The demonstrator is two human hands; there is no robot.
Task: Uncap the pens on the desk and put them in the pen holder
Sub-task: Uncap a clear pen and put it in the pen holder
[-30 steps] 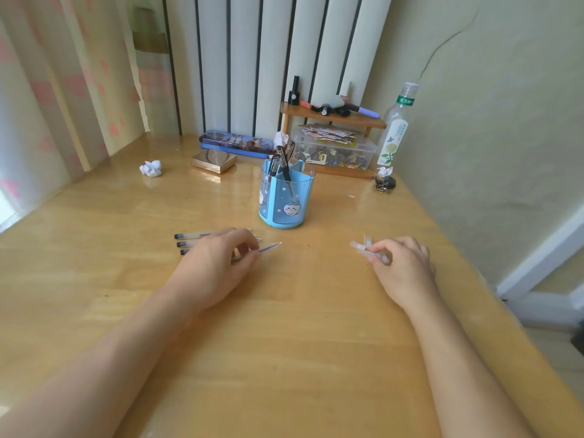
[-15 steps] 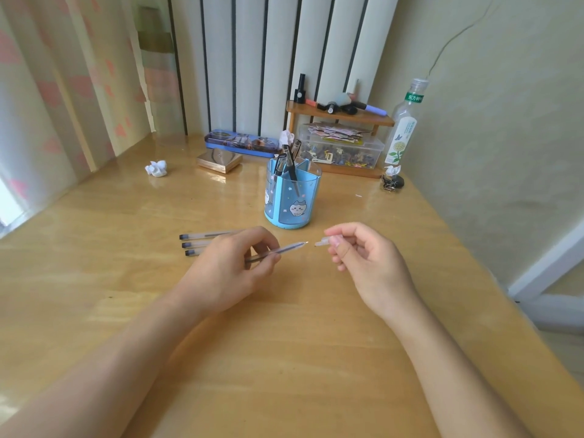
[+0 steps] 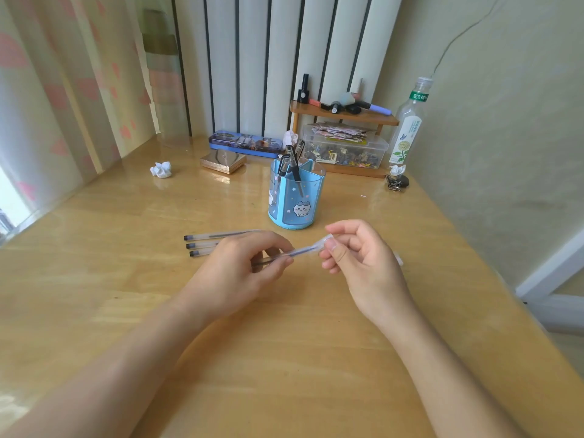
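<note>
Clear pen [image 3: 301, 250] pinched between both hands, just above the tabletop [image 3: 284, 358].

Left hand [image 3: 240, 267] closed around the barrel, right hand [image 3: 357, 257] with fingertips clamped on the cap end; cap seated or off, impossible to tell. Just behind the left hand, three more clear pens [image 3: 205, 245] side by side on the wood, dark ends pointing left. Beyond them, upright blue pen holder [image 3: 295, 200] with a cartoon cat, several dark pens already inside. Glossy pale wood, reflecting window light from the left. Farther back: crumpled paper [image 3: 161, 169], gold box [image 3: 222, 160], blue tin case [image 3: 245, 144], small wooden shelf [image 3: 344, 113] over a clear storage box [image 3: 344, 150], plastic bottle [image 3: 409, 121] by the pale green wall.
</note>
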